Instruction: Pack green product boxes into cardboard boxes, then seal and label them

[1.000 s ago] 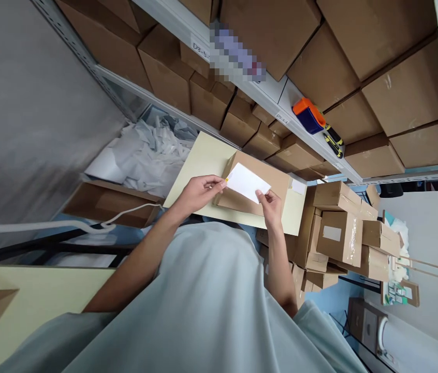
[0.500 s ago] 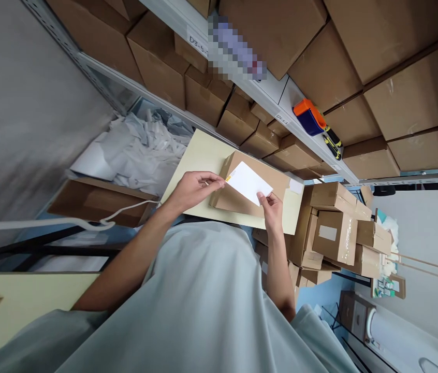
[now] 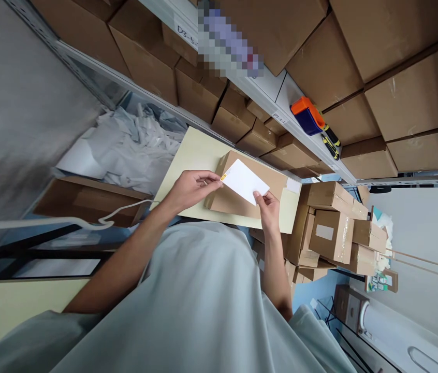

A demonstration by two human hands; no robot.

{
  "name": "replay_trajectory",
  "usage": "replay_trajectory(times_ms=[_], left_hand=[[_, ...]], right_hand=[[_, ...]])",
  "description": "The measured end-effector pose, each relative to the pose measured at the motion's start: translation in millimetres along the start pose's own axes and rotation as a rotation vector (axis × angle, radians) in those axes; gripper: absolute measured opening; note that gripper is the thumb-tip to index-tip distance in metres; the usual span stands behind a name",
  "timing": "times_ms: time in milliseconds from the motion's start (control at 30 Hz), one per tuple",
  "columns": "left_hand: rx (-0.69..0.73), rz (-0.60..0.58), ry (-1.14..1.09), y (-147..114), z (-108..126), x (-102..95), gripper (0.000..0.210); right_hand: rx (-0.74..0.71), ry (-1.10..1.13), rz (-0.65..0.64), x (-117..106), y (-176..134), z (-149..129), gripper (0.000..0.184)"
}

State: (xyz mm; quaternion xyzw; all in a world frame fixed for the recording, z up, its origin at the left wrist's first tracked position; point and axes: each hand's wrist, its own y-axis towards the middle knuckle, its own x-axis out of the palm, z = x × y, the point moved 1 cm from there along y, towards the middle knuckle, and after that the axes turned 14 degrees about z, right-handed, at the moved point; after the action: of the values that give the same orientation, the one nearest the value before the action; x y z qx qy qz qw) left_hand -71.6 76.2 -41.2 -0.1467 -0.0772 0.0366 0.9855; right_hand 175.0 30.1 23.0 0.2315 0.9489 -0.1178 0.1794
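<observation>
A white sheet of paper (image 3: 245, 181), with a small yellow-orange mark at its left corner, is held over a flat cardboard box (image 3: 230, 203). My left hand (image 3: 195, 189) is closed, thumb and fingertips pinched at the marked corner. At the lower right corner, my right hand (image 3: 268, 208) grips the paper between thumb and fingers. The box lies on a pale yellow tabletop (image 3: 182, 160), beneath the paper. Whether the paper touches the box I cannot tell.
Shelves of cardboard boxes (image 3: 199, 85) rise behind the tabletop. An orange and blue tool (image 3: 307, 115) and yellow-black cutters (image 3: 331, 147) sit on the shelf edge. Crumpled white material (image 3: 126, 147) fills the left side; stacked cartons (image 3: 330, 235) stand right. A white cable (image 3: 126, 207) hangs at left.
The camera view has shifted slightly, so hands, paper and box appear a little further left. Both hands keep their hold on the paper.
</observation>
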Motion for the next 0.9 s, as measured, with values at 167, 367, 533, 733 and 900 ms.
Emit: replay_trajectory(times_ms=[167,367,533,733,900], left_hand=[[0.021,-0.005,0.010,-2,4,-1.0,0.049],[0.073,-0.049,0.024,-5,7,0.0,0.054],[0.101,-0.102,0.045,-10,3,2.9,0.054],[0.175,-0.201,0.033,-12,8,1.5,0.036],[0.076,-0.289,-0.054,-10,17,-3.9,0.034]], right_hand=[[0.002,-0.010,0.005,-1,0,1,0.053],[0.022,-0.101,-0.018,8,6,19,0.058],[-0.193,-0.339,0.129,21,-2,17,0.056],[-0.384,-0.247,-0.127,31,-23,-22,0.039],[-0.151,-0.160,-0.272,33,-12,-21,0.054]])
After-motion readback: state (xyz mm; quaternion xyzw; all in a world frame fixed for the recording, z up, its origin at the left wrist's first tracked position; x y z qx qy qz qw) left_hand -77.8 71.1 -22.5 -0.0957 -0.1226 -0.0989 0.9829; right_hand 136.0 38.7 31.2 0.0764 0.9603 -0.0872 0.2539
